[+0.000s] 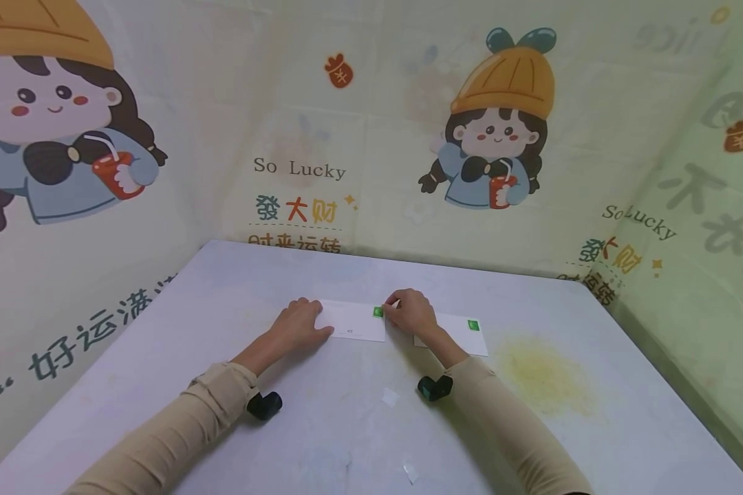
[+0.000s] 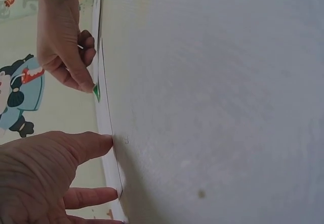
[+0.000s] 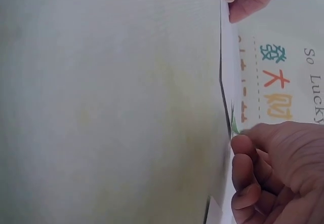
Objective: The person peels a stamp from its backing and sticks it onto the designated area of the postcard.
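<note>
In the head view a white envelope (image 1: pixel 351 320) lies flat on the table. My left hand (image 1: pixel 296 326) rests on its left end, thumb and fingers spread along the edges. At the envelope's upper right corner, my right hand (image 1: pixel 411 313) pinches a small green stamp (image 1: pixel 378 312) between thumb and forefinger. The left wrist view shows this stamp (image 2: pixel 96 91) with one edge lifted off the paper. Partly hidden below my right hand and wrist is a second white envelope (image 1: pixel 457 335), which bears a green stamp (image 1: pixel 473 325) in its upper right corner.
The white table (image 1: pixel 322 412) has a yellowish stain (image 1: pixel 541 375) on the right. Small pale scraps (image 1: pixel 391 397) lie nearer to me. A printed cloth (image 1: pixel 390 137) hangs behind the table and along its sides. Black wrist cameras (image 1: pixel 264 405) sit at both cuffs.
</note>
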A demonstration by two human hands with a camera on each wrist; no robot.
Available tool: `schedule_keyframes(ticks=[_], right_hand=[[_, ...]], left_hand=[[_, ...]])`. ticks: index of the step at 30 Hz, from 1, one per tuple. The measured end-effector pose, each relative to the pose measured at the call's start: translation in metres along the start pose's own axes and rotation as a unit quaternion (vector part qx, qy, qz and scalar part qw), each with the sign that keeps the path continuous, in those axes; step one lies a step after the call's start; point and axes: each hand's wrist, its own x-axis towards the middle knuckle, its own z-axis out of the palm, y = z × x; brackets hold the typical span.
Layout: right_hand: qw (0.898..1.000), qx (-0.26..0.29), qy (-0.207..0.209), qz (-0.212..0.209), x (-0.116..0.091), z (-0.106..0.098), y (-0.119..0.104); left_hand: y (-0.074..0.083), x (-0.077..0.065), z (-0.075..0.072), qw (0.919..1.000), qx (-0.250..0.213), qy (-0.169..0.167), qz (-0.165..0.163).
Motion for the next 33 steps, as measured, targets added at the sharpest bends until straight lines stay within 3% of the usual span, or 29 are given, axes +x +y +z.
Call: schedule_keyframes(ticks=[5,12,33], right_hand=[[1.0,0.003,0.016,0.005,-0.001,-0.002,-0.001],[0.999,-0.017,0.04,-0.024,-0.005,-0.005,-0.003],[0.993,-0.058,-0.027,-0.098,-0.03,-0.007,-0.007]], left_hand=[[0.0,-0.001,-0.001,1.0,0.006,0.005,0.005],[0.001,-0.001,0.0,0.9999,0.011,0.0,0.005],[0.003,-0.004,-0.001,0.9998,0.015,-0.008,-0.003]])
